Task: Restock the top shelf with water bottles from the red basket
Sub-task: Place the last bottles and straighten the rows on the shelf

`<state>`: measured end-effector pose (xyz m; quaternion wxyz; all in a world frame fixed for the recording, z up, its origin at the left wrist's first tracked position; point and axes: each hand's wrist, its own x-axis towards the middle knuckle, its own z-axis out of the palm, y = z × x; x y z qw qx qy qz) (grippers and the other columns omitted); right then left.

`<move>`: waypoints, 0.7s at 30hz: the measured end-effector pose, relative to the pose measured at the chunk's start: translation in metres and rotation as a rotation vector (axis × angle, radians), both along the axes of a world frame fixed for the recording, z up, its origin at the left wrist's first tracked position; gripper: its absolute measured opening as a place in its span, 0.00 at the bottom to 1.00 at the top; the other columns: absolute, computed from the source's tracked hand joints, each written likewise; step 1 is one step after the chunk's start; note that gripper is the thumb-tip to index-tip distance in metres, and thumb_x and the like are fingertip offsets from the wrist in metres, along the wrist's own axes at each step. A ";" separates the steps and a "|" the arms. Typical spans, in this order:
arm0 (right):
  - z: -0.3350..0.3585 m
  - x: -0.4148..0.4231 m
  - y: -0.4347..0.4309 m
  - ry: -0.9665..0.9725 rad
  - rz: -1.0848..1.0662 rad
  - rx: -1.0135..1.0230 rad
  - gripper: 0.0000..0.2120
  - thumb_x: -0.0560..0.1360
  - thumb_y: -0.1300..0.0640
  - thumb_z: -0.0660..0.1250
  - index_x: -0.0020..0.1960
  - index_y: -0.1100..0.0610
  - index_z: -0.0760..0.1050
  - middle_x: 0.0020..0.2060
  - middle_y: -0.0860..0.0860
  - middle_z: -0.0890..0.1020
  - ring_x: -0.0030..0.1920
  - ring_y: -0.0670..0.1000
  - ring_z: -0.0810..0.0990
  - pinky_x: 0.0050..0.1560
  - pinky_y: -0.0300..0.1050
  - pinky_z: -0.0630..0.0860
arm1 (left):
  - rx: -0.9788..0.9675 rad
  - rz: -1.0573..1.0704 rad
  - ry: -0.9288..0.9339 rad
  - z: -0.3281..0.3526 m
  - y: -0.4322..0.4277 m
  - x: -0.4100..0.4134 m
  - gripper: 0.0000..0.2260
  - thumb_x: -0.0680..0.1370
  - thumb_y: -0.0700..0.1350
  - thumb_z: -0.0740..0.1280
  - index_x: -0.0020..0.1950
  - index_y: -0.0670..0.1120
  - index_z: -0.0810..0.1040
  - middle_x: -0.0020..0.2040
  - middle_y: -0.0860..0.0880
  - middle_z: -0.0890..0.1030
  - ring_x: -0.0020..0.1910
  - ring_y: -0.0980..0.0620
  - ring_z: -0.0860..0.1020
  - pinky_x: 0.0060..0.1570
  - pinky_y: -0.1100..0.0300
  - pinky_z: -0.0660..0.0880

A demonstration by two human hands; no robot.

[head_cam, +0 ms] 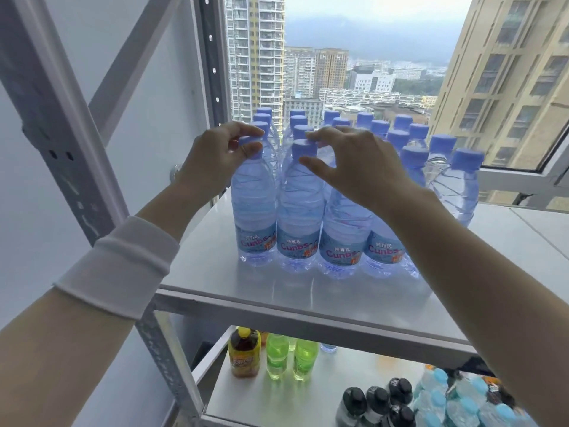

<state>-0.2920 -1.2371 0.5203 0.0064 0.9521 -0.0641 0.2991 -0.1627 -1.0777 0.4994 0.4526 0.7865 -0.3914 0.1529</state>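
The left hand (221, 155) pinches the blue cap of the front-left water bottle (254, 211) on the top shelf (197, 272), and the right hand (354, 161) hovers with fingers spread over the next bottle's cap (304, 148), gripping nothing. The bottles look full, so probably heavy, with thin squashy sides; the hard cap and neck seem the best place to hold. The red basket is out of sight, and the shelf below (338, 383) holds green, orange and dark-capped drinks.

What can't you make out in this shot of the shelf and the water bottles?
- Red basket: nowhere in the head view, so what is left in it is unknown.
- Front-row bottle behind the right hand: cap and neck covered by hand and forearm.
- Left hand: fingers curl round a bottle cap; grip firmness unclear.
- Lower-shelf light-blue-capped bottles: cut off by bottom edge and right forearm.
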 end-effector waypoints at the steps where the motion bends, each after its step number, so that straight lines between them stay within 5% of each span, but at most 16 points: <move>1: 0.002 0.003 0.000 0.020 0.004 0.003 0.25 0.75 0.39 0.60 0.68 0.49 0.68 0.61 0.49 0.78 0.59 0.54 0.77 0.53 0.48 0.71 | 0.003 -0.003 -0.005 0.000 0.001 -0.001 0.10 0.76 0.45 0.67 0.57 0.47 0.79 0.39 0.52 0.76 0.37 0.56 0.71 0.44 0.65 0.68; 5: 0.006 0.010 0.000 0.050 0.033 0.097 0.23 0.72 0.41 0.65 0.64 0.49 0.72 0.51 0.47 0.82 0.53 0.51 0.80 0.50 0.48 0.75 | 0.002 -0.028 -0.003 0.000 0.007 -0.004 0.10 0.76 0.46 0.67 0.57 0.48 0.79 0.45 0.47 0.79 0.43 0.50 0.74 0.50 0.60 0.72; 9: 0.007 0.012 -0.001 0.038 0.070 0.146 0.21 0.71 0.43 0.67 0.62 0.49 0.74 0.49 0.47 0.82 0.52 0.52 0.80 0.52 0.52 0.76 | -0.003 -0.056 0.009 0.001 0.010 -0.006 0.10 0.76 0.47 0.67 0.56 0.49 0.78 0.42 0.56 0.78 0.39 0.57 0.73 0.46 0.68 0.70; 15: 0.015 -0.005 -0.021 0.057 0.112 0.159 0.30 0.69 0.40 0.66 0.67 0.54 0.70 0.58 0.50 0.80 0.60 0.52 0.77 0.64 0.48 0.69 | 0.034 -0.093 0.035 0.002 0.012 -0.008 0.10 0.77 0.48 0.66 0.58 0.50 0.76 0.51 0.51 0.80 0.52 0.48 0.80 0.50 0.65 0.73; 21: 0.021 -0.030 -0.039 0.312 0.041 0.058 0.39 0.59 0.35 0.62 0.66 0.53 0.71 0.61 0.57 0.78 0.61 0.56 0.76 0.61 0.47 0.68 | 0.080 -0.158 0.073 0.002 0.015 -0.006 0.14 0.74 0.44 0.69 0.58 0.51 0.74 0.55 0.50 0.79 0.54 0.49 0.79 0.54 0.63 0.74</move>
